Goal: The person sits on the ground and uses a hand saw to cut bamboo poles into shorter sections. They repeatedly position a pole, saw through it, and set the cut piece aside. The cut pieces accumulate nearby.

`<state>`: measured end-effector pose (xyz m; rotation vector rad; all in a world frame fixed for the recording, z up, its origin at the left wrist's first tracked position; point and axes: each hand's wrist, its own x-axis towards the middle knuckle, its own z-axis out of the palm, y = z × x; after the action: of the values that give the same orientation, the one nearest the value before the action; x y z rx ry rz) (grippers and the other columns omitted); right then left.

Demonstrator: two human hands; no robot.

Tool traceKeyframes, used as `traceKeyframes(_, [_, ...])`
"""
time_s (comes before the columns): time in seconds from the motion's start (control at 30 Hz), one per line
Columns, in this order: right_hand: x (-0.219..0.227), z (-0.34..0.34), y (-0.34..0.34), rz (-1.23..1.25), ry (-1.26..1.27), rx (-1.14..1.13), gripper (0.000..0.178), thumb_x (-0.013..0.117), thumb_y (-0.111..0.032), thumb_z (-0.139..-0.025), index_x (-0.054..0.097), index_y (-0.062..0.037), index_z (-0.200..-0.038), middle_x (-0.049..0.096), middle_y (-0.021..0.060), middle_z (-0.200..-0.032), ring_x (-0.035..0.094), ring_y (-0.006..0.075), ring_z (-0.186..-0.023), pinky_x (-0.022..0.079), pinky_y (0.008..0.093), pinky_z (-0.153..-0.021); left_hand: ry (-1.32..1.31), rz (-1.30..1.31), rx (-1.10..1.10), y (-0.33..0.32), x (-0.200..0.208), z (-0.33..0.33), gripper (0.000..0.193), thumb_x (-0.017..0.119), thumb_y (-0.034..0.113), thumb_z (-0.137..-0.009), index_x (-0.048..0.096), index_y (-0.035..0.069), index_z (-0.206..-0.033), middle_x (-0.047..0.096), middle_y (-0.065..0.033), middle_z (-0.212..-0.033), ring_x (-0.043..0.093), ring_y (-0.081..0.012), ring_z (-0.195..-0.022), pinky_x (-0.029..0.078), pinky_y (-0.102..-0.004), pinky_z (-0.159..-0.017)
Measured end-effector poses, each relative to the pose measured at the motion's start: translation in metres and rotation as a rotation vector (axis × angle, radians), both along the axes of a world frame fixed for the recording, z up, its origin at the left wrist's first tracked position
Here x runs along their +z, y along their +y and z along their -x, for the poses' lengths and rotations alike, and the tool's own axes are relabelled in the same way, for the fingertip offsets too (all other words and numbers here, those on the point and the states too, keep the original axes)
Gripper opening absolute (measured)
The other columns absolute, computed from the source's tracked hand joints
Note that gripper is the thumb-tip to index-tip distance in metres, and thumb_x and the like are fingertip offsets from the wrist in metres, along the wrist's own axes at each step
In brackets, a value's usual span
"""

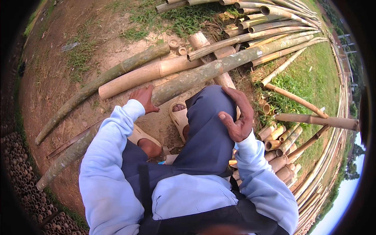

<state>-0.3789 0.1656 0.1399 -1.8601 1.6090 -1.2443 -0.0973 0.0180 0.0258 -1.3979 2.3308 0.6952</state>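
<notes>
Mottled green bamboo forms the long pole (186, 82), slanting from lower left to upper right. The left hand (144, 98) lies on it, thumb spread wide of the fingers. Just beyond is a tan pole (147, 75). Farther right, the right hand (239, 116), thumb and fingers wide apart, rests against the knee (211, 103); beside it lie short bamboo pieces (289, 140).

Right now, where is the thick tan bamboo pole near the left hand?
Head view, left of centre: the tan bamboo pole lies beyond the left hand, between two mottled greenish bamboo poles.
</notes>
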Motion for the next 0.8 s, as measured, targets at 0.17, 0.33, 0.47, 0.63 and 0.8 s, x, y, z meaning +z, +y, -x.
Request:
traceKeyframes(0.17, [-0.019, 0.026, -0.082, -0.231, -0.253, 0.01, 0.037, 0.062, -0.019, -0.097, 0.061, -0.0003, -0.129, 0.069, 0.012, -0.104, 0.063, 0.0173, -0.1, 0.048, 0.031, -0.092, 0.087, 0.038, 0.031, 0.003, -0.007, -0.004, 0.077, 0.082, 0.039, -0.064, 0.047, 0.0, -0.121, 0.068, -0.025, -0.102, 0.066, -0.0438, -0.099, 0.051, -0.0503, -0.09])
traceKeyframes(0.33, [-0.055, 0.033, -0.144, -0.113, 0.024, 0.049, 0.033, 0.067, -0.023, -0.092, 0.068, -0.0056, -0.12, 0.072, 0.0144, -0.1, 0.069, 0.0254, -0.093, 0.052, 0.0357, -0.087, 0.048, 0.004, 0.043, 0.003, -0.004, -0.004, 0.075, 0.083, 0.038, -0.064, 0.048, 0.0, -0.118, 0.067, -0.0267, -0.104, 0.065, -0.0434, -0.1, 0.052, -0.0496, -0.088])
traceKeyframes(0.47, [-0.096, 0.03, -0.204, -0.244, 0.551, 0.153, 0.043, 0.072, -0.03, -0.083, 0.066, -0.0095, -0.12, 0.069, 0.0122, -0.112, 0.062, 0.0342, -0.11, 0.048, 0.0443, -0.096, 0.081, -0.002, 0.024, 0.003, -0.005, -0.002, 0.072, 0.083, 0.035, -0.063, 0.048, 0.0, -0.115, 0.066, -0.0266, -0.103, 0.065, -0.0433, -0.098, 0.052, -0.0499, -0.087])
traceKeyframes(0.63, [-0.163, 0.022, -0.256, -0.507, 1.09, 0.457, 0.079, 0.083, -0.043, -0.068, 0.055, -0.0134, -0.135, 0.062, 0.0115, -0.126, 0.057, 0.0301, -0.12, 0.042, 0.0461, -0.1, 0.099, 0.02, 0.024, 0.007, -0.003, 0.0, 0.07, 0.083, 0.035, -0.064, 0.049, 0.0, -0.114, 0.066, -0.0262, -0.102, 0.065, -0.0433, -0.097, 0.053, -0.0491, -0.087])
traceKeyframes(0.8, [-0.201, 0.022, -0.277, -0.496, 1.214, 0.446, 0.039, 0.072, -0.025, -0.076, 0.061, -0.0108, -0.111, 0.069, 0.011, -0.105, 0.066, 0.0292, -0.1, 0.041, 0.0422, -0.092, 0.089, 0.012, 0.016, 0.005, -0.002, 0.0, 0.07, 0.083, 0.036, -0.064, 0.049, 0.001, -0.114, 0.065, -0.0258, -0.105, 0.065, -0.0428, -0.098, 0.053, -0.0483, -0.087])
